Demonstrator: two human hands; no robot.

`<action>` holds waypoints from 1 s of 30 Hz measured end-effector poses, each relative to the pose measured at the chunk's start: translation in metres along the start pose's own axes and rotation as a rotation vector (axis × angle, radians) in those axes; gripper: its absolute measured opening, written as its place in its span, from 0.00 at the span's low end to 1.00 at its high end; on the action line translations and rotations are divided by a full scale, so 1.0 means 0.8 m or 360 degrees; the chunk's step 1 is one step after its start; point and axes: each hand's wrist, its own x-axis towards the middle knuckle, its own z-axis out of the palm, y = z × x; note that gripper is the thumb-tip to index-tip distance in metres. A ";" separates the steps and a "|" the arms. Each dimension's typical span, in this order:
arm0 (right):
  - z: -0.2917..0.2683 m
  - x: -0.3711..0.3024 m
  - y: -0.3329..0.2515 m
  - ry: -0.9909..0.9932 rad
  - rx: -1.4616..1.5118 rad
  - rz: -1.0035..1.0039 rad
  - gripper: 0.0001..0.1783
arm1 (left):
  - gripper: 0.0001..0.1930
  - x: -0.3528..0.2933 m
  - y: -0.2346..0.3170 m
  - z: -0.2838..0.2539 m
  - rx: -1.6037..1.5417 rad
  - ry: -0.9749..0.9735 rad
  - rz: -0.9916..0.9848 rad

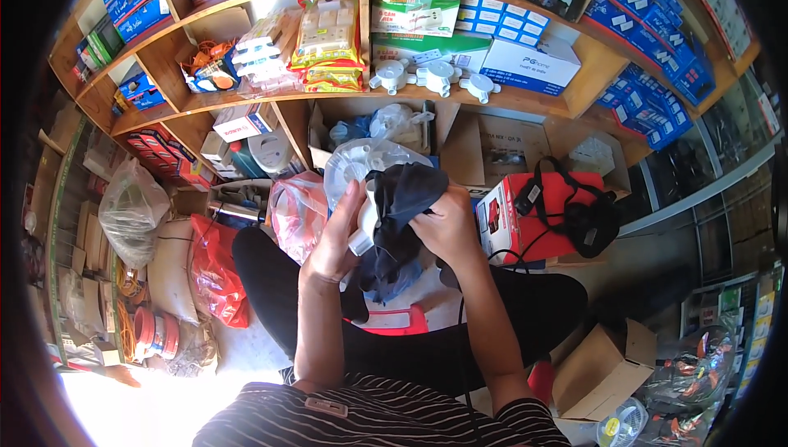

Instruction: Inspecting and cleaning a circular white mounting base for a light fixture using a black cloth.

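In front of my chest, my left hand (335, 238) is closed around a white plastic fitting (361, 240) with a short round spout pointing down. A black cloth (404, 201) is draped over the fitting's right side and hides much of it. My right hand (450, 224) grips the cloth, fingers bunched in its folds and pressed towards the fitting. Just beyond my hands is a clear plastic bag (341, 160) with white plastic pieces inside. On the shelf above stand several white round junction boxes (438, 76) with spouts, similar in colour to the held piece.
Wooden shelves (328, 105) full of boxes curve across the front. To the right sits a red box (566, 201) with a black strap on top. A red plastic bag (217, 270) and a sack (171, 266) lie left; an opened cardboard box (595, 373) is at lower right.
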 end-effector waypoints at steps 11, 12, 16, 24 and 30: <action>-0.023 0.000 0.004 -0.0134 -0.0246 0.0046 0.14 | 0.41 0.011 -0.011 0.005 0.0225 -0.0082 -0.0026; -0.026 0.001 0.004 -0.0152 -0.0283 0.0025 0.14 | 0.41 0.014 -0.016 -0.005 0.0226 -0.0083 -0.0027; -0.031 -0.002 0.001 -0.0152 -0.0314 -0.0011 0.13 | 0.36 0.020 -0.012 -0.029 -0.0119 -0.0015 -0.0014; 0.042 -0.003 -0.058 0.0151 -0.0473 -0.0072 0.19 | 0.37 0.015 -0.032 -0.004 -0.0205 -0.0280 0.0554; 0.059 0.001 -0.037 0.0304 -0.0357 -0.0263 0.24 | 0.24 0.006 -0.008 0.027 -0.0235 -0.0073 0.0723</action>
